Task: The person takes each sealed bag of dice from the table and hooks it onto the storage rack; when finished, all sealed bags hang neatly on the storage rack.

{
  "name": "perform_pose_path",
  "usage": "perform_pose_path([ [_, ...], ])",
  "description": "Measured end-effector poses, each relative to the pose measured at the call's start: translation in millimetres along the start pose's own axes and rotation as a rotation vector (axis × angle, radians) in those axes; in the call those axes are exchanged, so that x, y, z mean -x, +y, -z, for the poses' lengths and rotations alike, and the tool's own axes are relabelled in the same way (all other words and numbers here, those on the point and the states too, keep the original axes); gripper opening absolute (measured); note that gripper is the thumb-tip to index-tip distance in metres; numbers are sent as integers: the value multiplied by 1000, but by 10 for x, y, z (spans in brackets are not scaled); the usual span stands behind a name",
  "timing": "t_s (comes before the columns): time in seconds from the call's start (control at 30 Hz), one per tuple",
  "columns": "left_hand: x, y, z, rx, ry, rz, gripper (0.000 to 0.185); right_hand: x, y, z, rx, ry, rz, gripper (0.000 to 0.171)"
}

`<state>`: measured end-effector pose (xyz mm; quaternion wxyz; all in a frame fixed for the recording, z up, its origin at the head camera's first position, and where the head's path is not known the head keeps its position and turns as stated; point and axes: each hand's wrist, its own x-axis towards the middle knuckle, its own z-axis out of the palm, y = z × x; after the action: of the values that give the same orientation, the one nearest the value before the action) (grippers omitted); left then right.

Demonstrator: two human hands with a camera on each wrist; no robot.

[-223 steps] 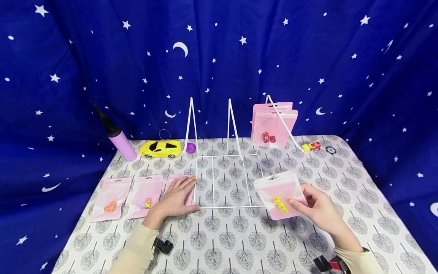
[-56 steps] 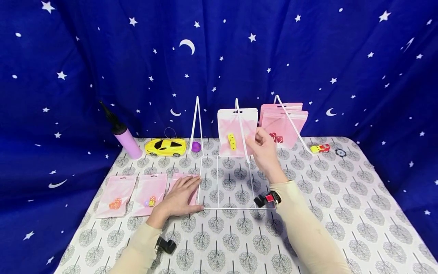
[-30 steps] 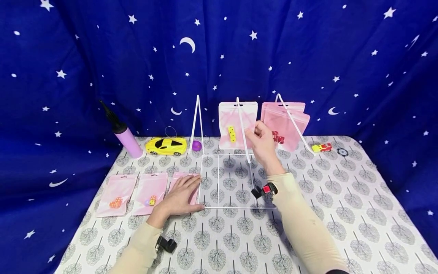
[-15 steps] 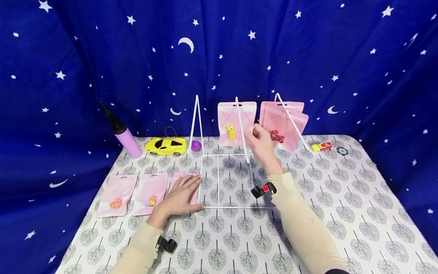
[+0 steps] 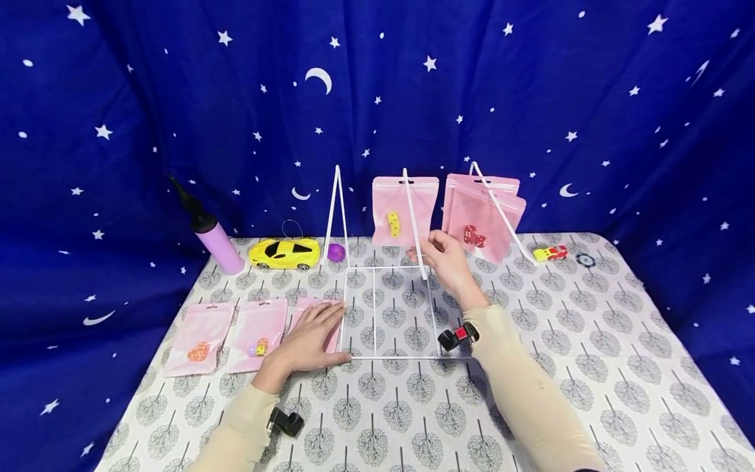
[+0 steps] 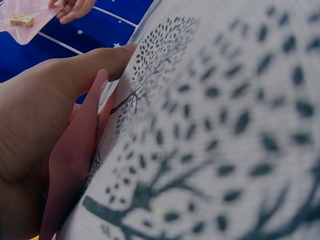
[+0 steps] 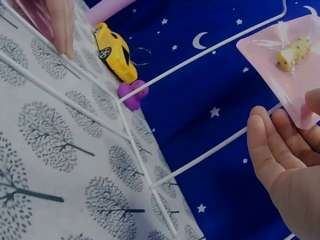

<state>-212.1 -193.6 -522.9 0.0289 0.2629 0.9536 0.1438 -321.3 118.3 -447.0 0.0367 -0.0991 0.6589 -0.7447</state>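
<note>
A pink zip pouch with yellow dice (image 5: pixel 393 224) hangs by its top slot from the middle arm of a white wire rack (image 5: pixel 375 314). My right hand (image 5: pixel 446 262) is at the pouch's lower right corner, fingers loosely spread. In the right wrist view the pouch (image 7: pixel 295 75) has its corner between the thumb and the relaxed fingers (image 7: pixel 272 145), not pinched. My left hand (image 5: pixel 309 337) rests flat over another pink pouch (image 5: pixel 333 328) and the rack's left base wire; the left wrist view has that pouch (image 6: pixel 75 150) under the palm.
Two pouches, the front one with red dice (image 5: pixel 483 223), hang on the right arm. Two more pouches (image 5: pixel 200 328) lie at left. Behind them stand a purple pump (image 5: pixel 219 248), a yellow toy car (image 5: pixel 284 254) and a purple toy (image 5: pixel 336 252); a small red-yellow toy (image 5: pixel 550 253) lies right.
The yellow-dice pouch went from my right hand over the table onto the middle arm and slid back along it. My right hand has since let go and lowered slightly. The left hand stayed put.
</note>
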Motion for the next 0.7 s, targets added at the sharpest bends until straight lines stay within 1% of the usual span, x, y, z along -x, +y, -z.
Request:
perform_pose_path([
  [0.13,-2,3,-4,7,-6,3,101,35,28,24,22,-20,-30,13],
  [0.23,-3,3,-2,8,-11,5,101,64,56,37,-7,-51,-51,21],
  [0.37,-4,6,3,9,-19,5,101,101,114,70,-16,-92,-59,32],
  [0.43,-5,8,6,12,-20,8,101,120,145,95,21,-110,-54,33],
  [0.53,-6,9,12,9,-20,15,101,150,179,136,107,-140,-47,33],
  [0.7,-4,7,12,1,-25,20,101,232,208,238,258,-179,-76,32],
])
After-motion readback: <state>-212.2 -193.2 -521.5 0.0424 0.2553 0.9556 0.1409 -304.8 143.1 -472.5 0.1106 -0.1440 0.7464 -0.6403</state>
